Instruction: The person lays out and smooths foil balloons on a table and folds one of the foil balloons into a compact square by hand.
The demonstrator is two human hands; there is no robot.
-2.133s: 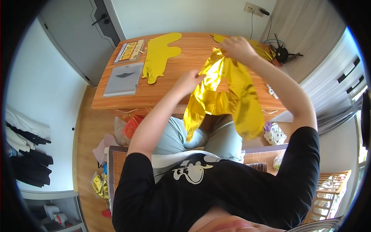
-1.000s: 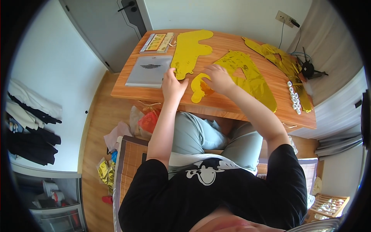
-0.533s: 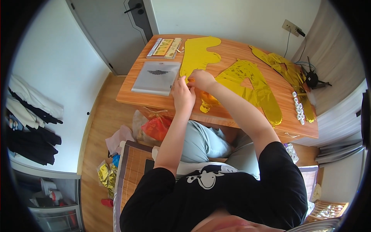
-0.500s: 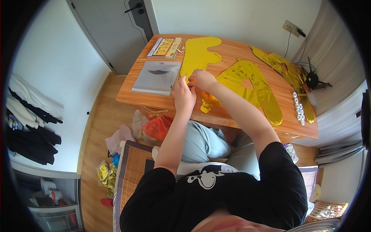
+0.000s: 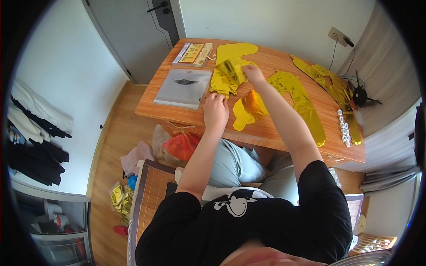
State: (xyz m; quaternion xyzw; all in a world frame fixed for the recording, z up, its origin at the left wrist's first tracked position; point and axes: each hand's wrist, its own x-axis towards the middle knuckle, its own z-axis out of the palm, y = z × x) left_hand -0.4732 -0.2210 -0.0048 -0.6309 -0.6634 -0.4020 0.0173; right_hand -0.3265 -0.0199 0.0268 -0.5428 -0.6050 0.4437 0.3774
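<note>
Near the frame's upper centre, the right hand (image 5: 254, 73) pinches a crumpled gold foil balloon (image 5: 227, 75) on the wooden bench (image 5: 284, 135). The left hand (image 5: 215, 111), fingers curled, rests beside a flat gold balloon (image 5: 293, 95) and a grey packet (image 5: 183, 88).

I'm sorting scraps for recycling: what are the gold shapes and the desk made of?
The gold balloon at the right hand looks like thin metallic foil film: mirror-bright, crinkled, folding softly. The desk looks like wood or wood veneer: warm orange-brown, faint grain, low sheen.
</note>
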